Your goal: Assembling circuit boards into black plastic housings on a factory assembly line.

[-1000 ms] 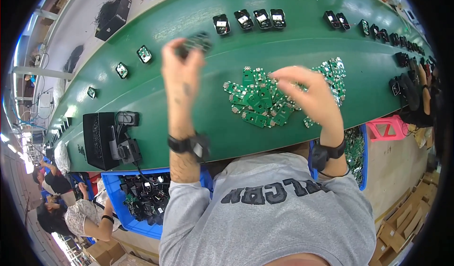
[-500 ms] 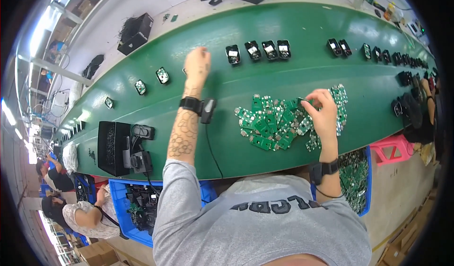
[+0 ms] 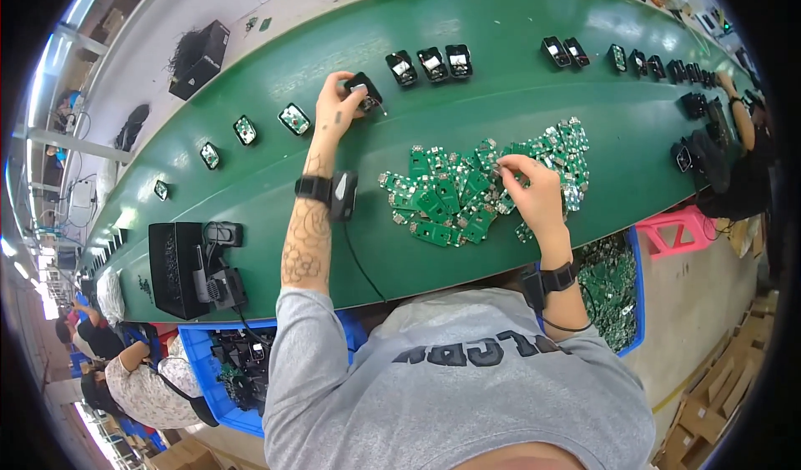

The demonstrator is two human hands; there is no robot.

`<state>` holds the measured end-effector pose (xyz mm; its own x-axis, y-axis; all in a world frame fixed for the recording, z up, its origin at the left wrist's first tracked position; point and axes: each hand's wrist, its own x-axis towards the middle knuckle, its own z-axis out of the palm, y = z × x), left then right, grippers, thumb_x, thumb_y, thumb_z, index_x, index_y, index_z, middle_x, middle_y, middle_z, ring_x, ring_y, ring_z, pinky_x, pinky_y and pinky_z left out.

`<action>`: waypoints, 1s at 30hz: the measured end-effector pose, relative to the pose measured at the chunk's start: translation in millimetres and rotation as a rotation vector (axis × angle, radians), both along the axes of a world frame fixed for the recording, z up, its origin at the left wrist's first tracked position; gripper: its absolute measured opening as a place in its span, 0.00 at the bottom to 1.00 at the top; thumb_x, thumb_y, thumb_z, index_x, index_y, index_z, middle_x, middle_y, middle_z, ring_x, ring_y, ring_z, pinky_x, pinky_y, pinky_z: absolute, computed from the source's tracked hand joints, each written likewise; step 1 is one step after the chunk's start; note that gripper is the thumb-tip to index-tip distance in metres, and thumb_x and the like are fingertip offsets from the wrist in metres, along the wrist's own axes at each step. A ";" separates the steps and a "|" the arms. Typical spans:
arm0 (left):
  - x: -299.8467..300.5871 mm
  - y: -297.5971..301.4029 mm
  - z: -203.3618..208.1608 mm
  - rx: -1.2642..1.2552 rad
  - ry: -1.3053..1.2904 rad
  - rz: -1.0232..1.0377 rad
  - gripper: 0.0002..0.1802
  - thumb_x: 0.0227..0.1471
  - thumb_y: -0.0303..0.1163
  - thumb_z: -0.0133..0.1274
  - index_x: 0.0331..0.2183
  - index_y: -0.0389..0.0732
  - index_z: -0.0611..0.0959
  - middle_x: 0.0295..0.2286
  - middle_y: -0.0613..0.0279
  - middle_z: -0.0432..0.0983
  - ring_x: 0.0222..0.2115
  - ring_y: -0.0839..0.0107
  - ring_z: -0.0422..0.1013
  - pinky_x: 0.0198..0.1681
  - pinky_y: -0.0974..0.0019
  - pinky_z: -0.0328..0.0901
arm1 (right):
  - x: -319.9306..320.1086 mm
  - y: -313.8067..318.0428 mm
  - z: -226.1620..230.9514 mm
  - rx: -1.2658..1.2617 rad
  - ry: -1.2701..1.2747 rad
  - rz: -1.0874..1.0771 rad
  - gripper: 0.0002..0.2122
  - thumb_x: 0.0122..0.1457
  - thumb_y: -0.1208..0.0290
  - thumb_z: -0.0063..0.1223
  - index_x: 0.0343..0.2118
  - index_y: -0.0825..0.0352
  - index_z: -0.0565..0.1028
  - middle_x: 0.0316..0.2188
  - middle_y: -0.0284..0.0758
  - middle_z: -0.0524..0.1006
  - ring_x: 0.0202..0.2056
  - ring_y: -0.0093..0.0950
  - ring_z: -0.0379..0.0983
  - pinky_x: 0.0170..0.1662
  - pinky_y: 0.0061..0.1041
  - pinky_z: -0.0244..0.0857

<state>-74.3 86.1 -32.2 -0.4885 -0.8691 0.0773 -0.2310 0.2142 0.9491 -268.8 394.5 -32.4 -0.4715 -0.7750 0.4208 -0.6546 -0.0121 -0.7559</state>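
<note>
My left hand (image 3: 335, 107) is closed on a small black plastic case (image 3: 364, 91) over the green bench, with a thin wire end showing at its lower right side. My right hand (image 3: 536, 193) pinches a green circuit board (image 3: 501, 168) by its edge, at the loose pile of circuit boards (image 3: 446, 199); the fingers partly hide that board. To the right of my left hand stand three open black cases (image 3: 432, 64) with white parts inside. Left of it, a case filled with a green board (image 3: 294, 119) lies on the bench, others farther left.
A black box (image 3: 177, 270) and a dark device (image 3: 221, 286) stand at the near left. Blue bins (image 3: 636, 303) of boards and parts sit below the bench edge. More black cases (image 3: 566, 51) line the far right. A pink stool (image 3: 680, 229) and other people are nearby.
My left hand has let go of a board-filled case, now left of it, and has taken the leftmost open black case. My right hand stays at the pile. The view has shifted.
</note>
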 end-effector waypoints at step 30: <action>33.8 222.9 62.5 0.837 0.717 -0.383 0.29 0.63 0.36 0.41 0.62 0.44 0.54 0.48 0.56 0.67 0.43 0.62 0.74 0.35 0.64 0.78 | 41.8 2.3 95.5 -0.118 -0.437 0.551 0.08 0.48 0.88 0.57 0.32 0.74 0.78 0.32 0.41 0.78 0.34 0.28 0.75 0.36 0.22 0.69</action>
<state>-40.5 309.0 30.3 -0.8069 -0.5844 -0.0858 0.3593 -0.6009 0.7140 -226.9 396.7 63.1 -0.1687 -0.9101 0.3785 -0.1670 -0.3520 -0.9210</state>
